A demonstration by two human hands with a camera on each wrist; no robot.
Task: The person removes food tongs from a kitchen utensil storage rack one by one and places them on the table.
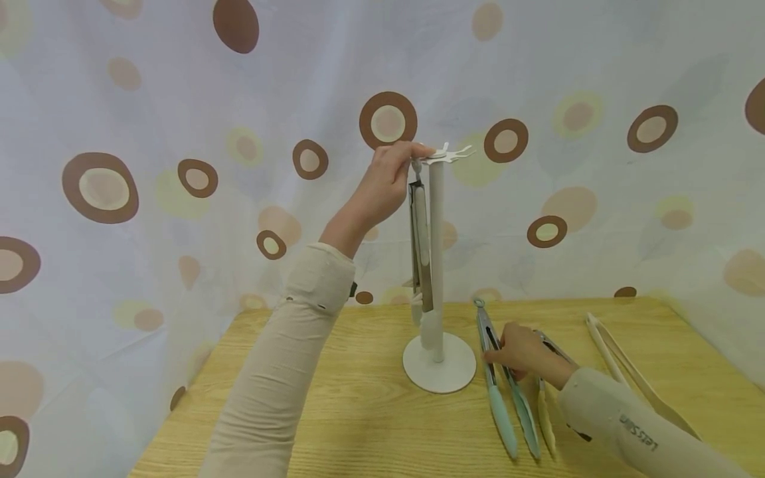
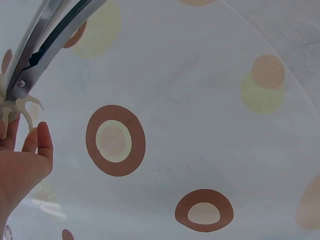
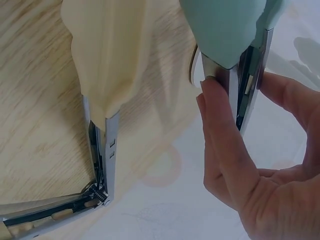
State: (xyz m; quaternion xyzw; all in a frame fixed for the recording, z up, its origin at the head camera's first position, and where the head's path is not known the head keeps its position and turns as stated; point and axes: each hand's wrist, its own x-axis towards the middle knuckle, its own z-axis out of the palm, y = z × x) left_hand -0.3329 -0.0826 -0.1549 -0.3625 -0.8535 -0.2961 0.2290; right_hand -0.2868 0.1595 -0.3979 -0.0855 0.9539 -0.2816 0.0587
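Observation:
A white utensil stand (image 1: 437, 265) with a round base and branching hooks on top stands on the table. My left hand (image 1: 391, 169) holds its top, fingers on the hooks. From the hook beside that hand hang metal-armed tongs (image 1: 422, 226), and the left wrist view shows their steel hinge end (image 2: 25, 82) close to my fingertips. To the right of the base, my right hand (image 1: 526, 352) grips teal-tipped tongs (image 1: 501, 411) by the metal arms, thumb on one side and fingers on the other. Yellow-tipped tongs (image 1: 546, 425) lie just beside them, partly hidden by the right hand.
Long beige tongs (image 1: 609, 352) lie farther right on the wooden table (image 1: 352, 398), partly behind my right sleeve (image 1: 633, 418). A white curtain (image 1: 335, 73) patterned with brown and yellow circles hangs behind the table.

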